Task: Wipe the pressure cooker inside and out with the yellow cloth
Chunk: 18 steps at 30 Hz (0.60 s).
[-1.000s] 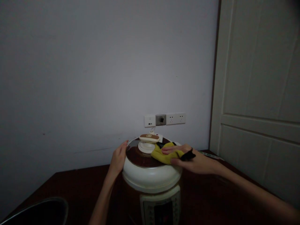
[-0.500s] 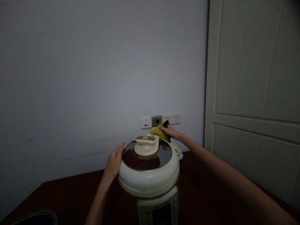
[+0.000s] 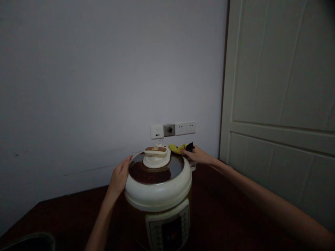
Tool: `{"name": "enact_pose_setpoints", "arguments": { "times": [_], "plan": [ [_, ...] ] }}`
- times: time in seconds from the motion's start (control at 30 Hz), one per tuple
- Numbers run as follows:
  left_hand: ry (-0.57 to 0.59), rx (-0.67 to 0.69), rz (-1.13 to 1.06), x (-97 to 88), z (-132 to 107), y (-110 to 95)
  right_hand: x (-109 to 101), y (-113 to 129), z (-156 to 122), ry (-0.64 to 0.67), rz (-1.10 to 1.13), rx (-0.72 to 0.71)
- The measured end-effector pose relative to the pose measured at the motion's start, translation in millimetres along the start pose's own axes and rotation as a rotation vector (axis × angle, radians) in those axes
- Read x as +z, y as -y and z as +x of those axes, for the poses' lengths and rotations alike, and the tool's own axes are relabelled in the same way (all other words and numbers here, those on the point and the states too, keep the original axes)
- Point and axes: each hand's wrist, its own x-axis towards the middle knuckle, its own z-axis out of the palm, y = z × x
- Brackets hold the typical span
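The yellow soft-fabric cloth with a dark, ragged-looking edge (image 3: 176, 149) is at the back right of the lid, bunched into a narrow fold. The right hand (image 3: 197, 154) pinches it between thumb and fingers, the dark edge projecting above the knuckles. The item under it is a rounded, cream-white and dark-bodied electric cooker (image 3: 159, 195), upright, with a smooth, bulging rim, a glossy dark reddish-brown lid panel (image 3: 148, 176) and a cream bar-shaped handle with a brown top inlay (image 3: 155, 151). A pale control panel with a dark display (image 3: 171, 232) is on its front; the markings are illegible. The left hand (image 3: 118, 176) lies along the left of the rim, fingers extended and close together; whether its thumb grips cannot be told. The cooker stands on a dark reddish-brown table (image 3: 86, 209); a dark, curved-rim vessel (image 3: 28, 240) is partly visible at lower left. Behind are a plain, scuffed grey wall (image 3: 104, 87), white and grey socket plates (image 3: 185, 128) and, right, a pale panelled door (image 3: 274, 87). One second ago the cloth lay spread on the lid's right front; the left hand's position on the rim is unchanged.
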Motion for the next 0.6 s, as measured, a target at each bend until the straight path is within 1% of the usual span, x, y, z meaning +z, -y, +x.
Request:
{"name": "enact_pose_setpoints", "arguments": {
  "times": [0.07, 0.13, 0.3, 0.37, 0.43, 0.5, 0.53, 0.6],
  "plan": [
    [-0.006, -0.005, -0.007, 0.2, 0.5, 1.0, 2.1, 3.8, -11.0, 0.035, -0.039, -0.047],
    [-0.001, -0.004, -0.012, 0.3, 1.0, 1.7, 5.3, 8.2, -22.4, 0.032, -0.068, -0.08],
    [0.002, -0.006, -0.019, 0.3, 0.7, 1.2, 14.1, 25.6, -62.4, -0.077, -0.056, -0.197],
    [0.004, -0.004, -0.019, 0.0, 0.2, 0.6, 13.9, 32.9, -80.3, -0.094, -0.054, -0.214],
    [0.004, -0.001, -0.016, -0.3, 0.0, 0.5, 7.9, 36.2, -93.4, -0.088, -0.05, -0.157],
    [0.005, 0.01, 0.001, -0.7, 0.3, 1.3, -5.0, 32.3, -97.3, -0.152, -0.027, -0.044],
    [0.0, 0.011, 0.012, -0.9, 0.7, 2.0, -13.7, 27.3, -95.0, -0.229, -0.006, 0.016],
    [-0.009, 0.004, 0.024, -1.0, 1.7, 3.8, -32.9, 12.0, -82.7, -0.454, 0.048, 0.113]
  ]
}}
